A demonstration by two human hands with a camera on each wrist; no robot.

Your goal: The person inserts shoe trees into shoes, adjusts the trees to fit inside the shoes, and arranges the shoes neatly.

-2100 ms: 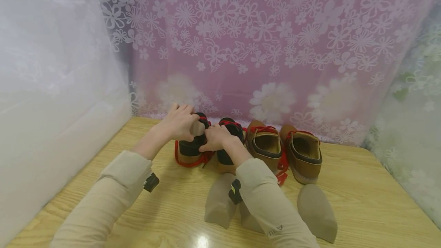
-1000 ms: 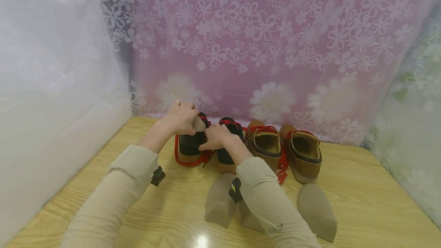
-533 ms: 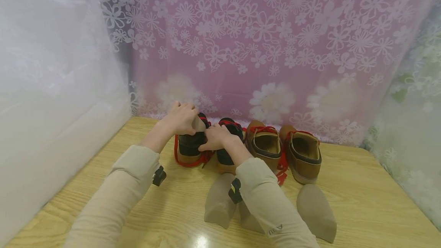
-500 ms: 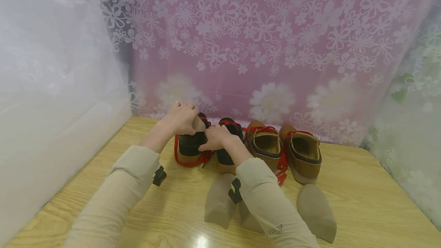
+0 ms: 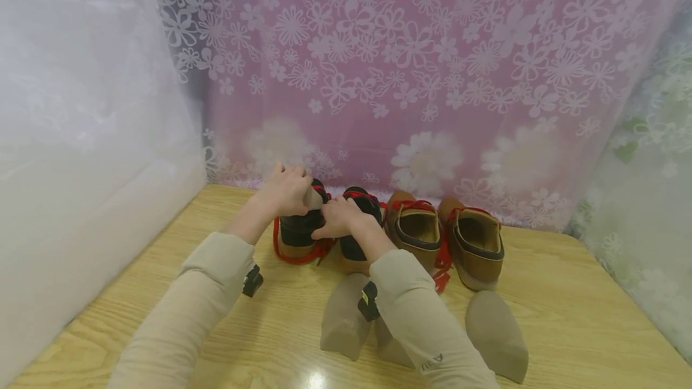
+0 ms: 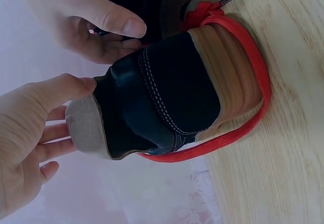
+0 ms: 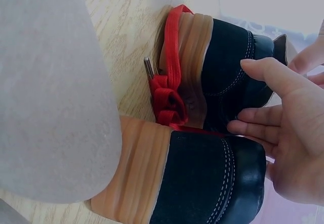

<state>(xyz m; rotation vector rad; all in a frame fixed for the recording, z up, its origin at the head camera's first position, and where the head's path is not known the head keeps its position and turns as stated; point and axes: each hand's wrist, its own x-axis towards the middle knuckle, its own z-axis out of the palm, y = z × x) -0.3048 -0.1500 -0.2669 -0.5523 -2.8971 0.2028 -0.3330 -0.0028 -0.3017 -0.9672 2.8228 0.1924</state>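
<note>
In the head view my left hand (image 5: 286, 191) holds a grey-beige, rounded shoe form (image 5: 315, 198) at the opening of the leftmost black shoe (image 5: 298, 230). The left wrist view shows the shoe form (image 6: 90, 125) sticking out of the collar, thumb at its edge and fingers on its far side; its other end is hidden inside. My right hand (image 5: 339, 216) grips that shoe's right side, its thumb near the heel in the right wrist view. Red lace loops around this shoe's base. Close beside it stands a second black shoe (image 5: 354, 248), partly covered by my right hand.
Two brown shoes (image 5: 418, 227) with red laces (image 5: 443, 266) stand to the right. Nearer on the wooden table (image 5: 281, 329) lie more grey-beige forms: one at the left (image 5: 346, 317), one partly under my right forearm (image 5: 391, 344), one at the right (image 5: 497, 335). A pink floral curtain (image 5: 378, 77) hangs behind.
My left forearm has shifted a little to the right, and the left hand has turned slightly around the shoe form. The right hand and the shoes stay in place.
</note>
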